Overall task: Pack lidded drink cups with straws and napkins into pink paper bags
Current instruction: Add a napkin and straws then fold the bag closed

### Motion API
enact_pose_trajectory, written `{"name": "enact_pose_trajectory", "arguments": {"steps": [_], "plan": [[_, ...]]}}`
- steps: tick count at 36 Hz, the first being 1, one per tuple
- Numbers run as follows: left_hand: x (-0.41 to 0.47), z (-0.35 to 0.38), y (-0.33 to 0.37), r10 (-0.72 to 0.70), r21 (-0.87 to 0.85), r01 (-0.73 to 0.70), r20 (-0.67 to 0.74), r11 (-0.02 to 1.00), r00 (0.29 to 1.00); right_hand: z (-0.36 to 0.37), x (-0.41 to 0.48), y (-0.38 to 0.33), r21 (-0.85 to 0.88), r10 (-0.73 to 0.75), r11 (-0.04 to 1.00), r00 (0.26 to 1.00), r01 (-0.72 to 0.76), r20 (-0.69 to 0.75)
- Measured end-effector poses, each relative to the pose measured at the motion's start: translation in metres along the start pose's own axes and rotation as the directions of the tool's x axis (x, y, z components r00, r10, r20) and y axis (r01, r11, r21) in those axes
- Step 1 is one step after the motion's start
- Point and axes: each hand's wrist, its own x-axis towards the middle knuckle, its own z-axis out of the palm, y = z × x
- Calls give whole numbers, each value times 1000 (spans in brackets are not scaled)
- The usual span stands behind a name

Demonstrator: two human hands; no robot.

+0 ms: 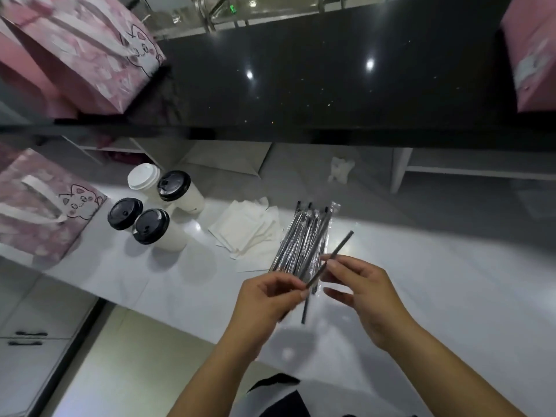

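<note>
Pinching a black straw (340, 246) just above the white counter (436, 281): right hand (364, 291) nips it mid-length between thumb and fingertip, left hand (267, 299) nips the lower end. A dark length hangs below the left fingers; same straw or a second, cannot tell. Judged very light, thin, easily kinked, so hold mid-shaft, gently. Bundle of wrapped straws (304, 236) lies behind the hands, film likely slick. Napkins (252, 233) beside it, soft, prone to slide apart. Four lidded cups (150, 225) left, near a pink bag (45, 212).
</note>
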Motion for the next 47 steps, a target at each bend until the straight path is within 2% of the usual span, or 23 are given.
{"name": "enact_pose_trajectory", "arguments": {"steps": [6,12,19,27,29,31,33,35,38,40,43,47], "plan": [[6,-1,-1,37,94,-53,161,994,986,-4,3,-11,15,-24,1000,999,25,-44],[19,-13,-3,9,163,-67,337,984,941,-3,9,-8,68,-3,998,992,12,-129],[35,-37,-12,-20,234,-97,454,967,891,8,13,0,82,-4,996,982,20,-190],[60,-74,-24,-26,216,-113,550,970,835,32,15,0,12,-47,999,972,51,-229],[71,-86,-26,4,161,-92,478,983,878,36,15,-1,-45,-94,995,961,85,-258],[88,-99,-29,39,121,-77,291,990,956,38,14,-3,-121,-141,987,946,109,-291],[109,-112,-33,98,231,-114,82,966,992,39,14,-3,-212,-172,971,933,108,-316],[131,-124,-39,157,411,-128,-37,903,987,40,14,-1,-285,-180,955,921,80,-346],[165,-139,-49,194,576,-93,-116,812,974,43,13,4,-333,-185,941,906,53,-380],[181,-144,-52,174,627,-45,-146,778,974,45,13,8,-353,-190,935,899,43,-394],[192,-149,-51,134,575,1,-193,818,972,47,12,13,-362,-190,932,890,31,-414],[193,-152,-48,164,468,-33,-242,883,956,49,10,20,-360,-197,932,885,36,-422]]}}
